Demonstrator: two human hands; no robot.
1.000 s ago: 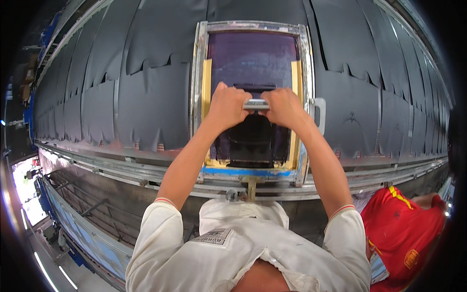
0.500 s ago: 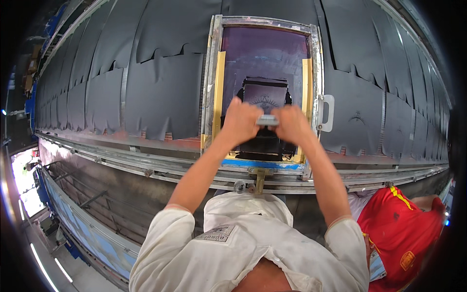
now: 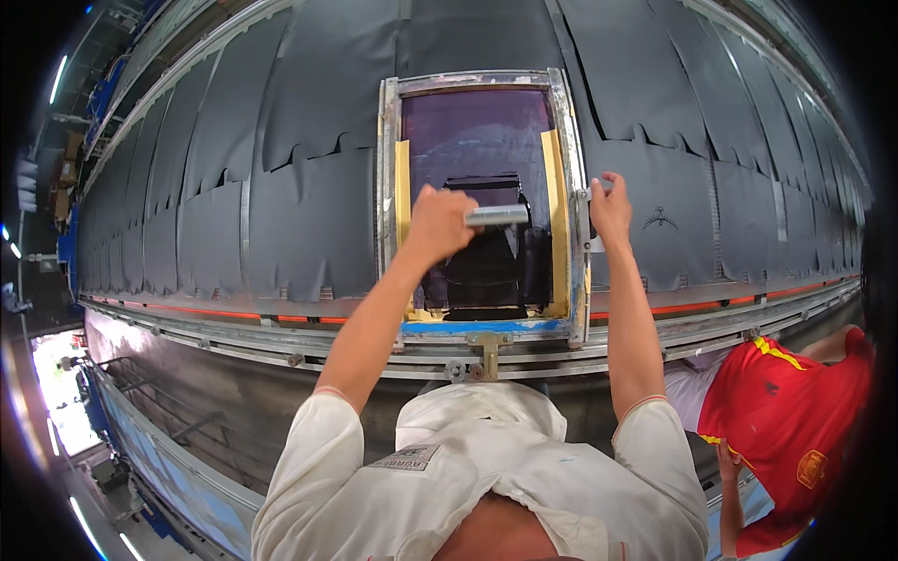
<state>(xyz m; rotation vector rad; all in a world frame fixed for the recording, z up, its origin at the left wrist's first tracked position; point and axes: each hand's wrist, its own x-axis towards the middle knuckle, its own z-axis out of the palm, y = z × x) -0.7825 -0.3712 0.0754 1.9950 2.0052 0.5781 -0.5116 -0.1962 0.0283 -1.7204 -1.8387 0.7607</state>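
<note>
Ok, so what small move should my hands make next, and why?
Probably firm up your right hand on the handle at the frame's right side, since it's right there, while your left hand alone holds the metal bar.

Even light fills the middle, which looks fairly sharp. At left, white glare washes out an opening [image 3: 60,397]; tube lights [image 3: 89,528] shine lower left. The metal handle [image 3: 500,215] gleams. Long rails [image 3: 253,346] curve with the lens, and the corners fall to black.
</note>
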